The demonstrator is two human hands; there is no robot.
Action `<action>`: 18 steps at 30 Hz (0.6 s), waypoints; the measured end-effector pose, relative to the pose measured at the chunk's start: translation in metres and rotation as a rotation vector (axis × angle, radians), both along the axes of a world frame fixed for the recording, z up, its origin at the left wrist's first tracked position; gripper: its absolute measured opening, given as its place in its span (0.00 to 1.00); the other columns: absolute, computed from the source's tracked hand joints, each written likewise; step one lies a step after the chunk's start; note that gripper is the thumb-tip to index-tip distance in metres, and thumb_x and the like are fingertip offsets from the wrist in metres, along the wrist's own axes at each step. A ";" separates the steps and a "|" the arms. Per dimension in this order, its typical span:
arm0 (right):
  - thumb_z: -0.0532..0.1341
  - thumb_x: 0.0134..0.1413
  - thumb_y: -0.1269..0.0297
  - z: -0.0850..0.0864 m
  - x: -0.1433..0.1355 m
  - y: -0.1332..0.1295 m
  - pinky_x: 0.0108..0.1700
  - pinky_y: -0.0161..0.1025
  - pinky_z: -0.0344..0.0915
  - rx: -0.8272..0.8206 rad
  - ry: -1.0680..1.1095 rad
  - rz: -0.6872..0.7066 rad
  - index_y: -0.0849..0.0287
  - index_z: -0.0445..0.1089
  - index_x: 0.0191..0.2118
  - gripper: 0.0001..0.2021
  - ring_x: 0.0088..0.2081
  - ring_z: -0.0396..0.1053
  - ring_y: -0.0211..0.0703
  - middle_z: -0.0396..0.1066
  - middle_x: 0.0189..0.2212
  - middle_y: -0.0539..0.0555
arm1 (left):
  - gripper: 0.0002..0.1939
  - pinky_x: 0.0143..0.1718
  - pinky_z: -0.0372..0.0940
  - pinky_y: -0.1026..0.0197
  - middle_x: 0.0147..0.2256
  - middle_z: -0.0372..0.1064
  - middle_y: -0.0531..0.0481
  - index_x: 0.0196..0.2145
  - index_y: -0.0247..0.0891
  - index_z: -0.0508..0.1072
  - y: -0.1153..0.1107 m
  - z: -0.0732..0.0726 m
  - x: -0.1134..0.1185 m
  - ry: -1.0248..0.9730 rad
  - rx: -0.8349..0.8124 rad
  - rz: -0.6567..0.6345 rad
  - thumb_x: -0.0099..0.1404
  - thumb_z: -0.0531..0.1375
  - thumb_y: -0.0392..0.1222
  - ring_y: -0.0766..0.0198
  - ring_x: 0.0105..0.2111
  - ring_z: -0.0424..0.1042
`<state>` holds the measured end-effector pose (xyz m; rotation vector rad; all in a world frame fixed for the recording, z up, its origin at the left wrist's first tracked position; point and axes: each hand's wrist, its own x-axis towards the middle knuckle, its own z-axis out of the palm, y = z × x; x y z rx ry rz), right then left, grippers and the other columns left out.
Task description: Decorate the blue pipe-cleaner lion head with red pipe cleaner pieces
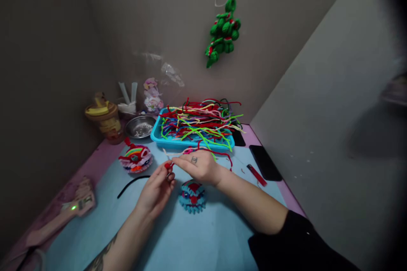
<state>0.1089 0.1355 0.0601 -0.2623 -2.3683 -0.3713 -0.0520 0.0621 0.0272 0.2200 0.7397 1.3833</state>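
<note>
My left hand (157, 190) is pinched around a small red fuzzy piece (168, 165) above the blue work surface. My right hand (200, 166) reaches in from the right, its fingers closed at the same red piece; what they grip is too small to make out. Just below sits a light-blue and red fuzzy ornament (192, 197) with a face-like front. A second ornament, pink with a rainbow band (136, 159), lies to the left. From behind my left hand a thin black strand (130, 184) curves out. A pale strand (174, 153) lies beyond my fingertips.
A blue tray (190, 145) at the back is heaped with colourful pipe cleaners (200, 123). Left are a metal bowl (140, 128), a yellow-lidded cup (106, 120) and a pink device with a green light (78, 203). A phone (265, 163) lies right. A green ornament (224, 31) hangs above.
</note>
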 end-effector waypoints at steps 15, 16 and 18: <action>0.55 0.56 0.73 -0.010 -0.004 0.100 0.52 0.41 0.64 -0.740 0.271 -0.280 0.58 0.70 0.48 0.15 0.48 0.69 0.42 0.72 0.46 0.56 | 0.08 0.23 0.64 0.70 0.27 0.60 0.54 0.37 0.34 0.72 0.004 0.005 -0.002 -0.024 -0.071 0.014 0.58 0.60 0.29 0.73 0.22 0.62; 0.55 0.56 0.72 -0.011 0.010 0.097 0.50 0.41 0.65 -0.744 0.278 -0.298 0.57 0.72 0.45 0.13 0.46 0.70 0.42 0.74 0.44 0.56 | 0.08 0.23 0.64 0.70 0.26 0.60 0.54 0.37 0.34 0.72 0.004 0.005 -0.001 -0.029 -0.078 0.012 0.59 0.59 0.29 0.73 0.22 0.62; 0.55 0.55 0.73 -0.013 0.043 0.090 0.47 0.41 0.66 -0.722 0.236 -0.341 0.58 0.74 0.40 0.12 0.43 0.71 0.42 0.75 0.40 0.55 | 0.08 0.22 0.65 0.70 0.26 0.60 0.53 0.37 0.34 0.72 0.003 0.005 0.001 -0.040 -0.094 0.002 0.59 0.59 0.29 0.73 0.22 0.62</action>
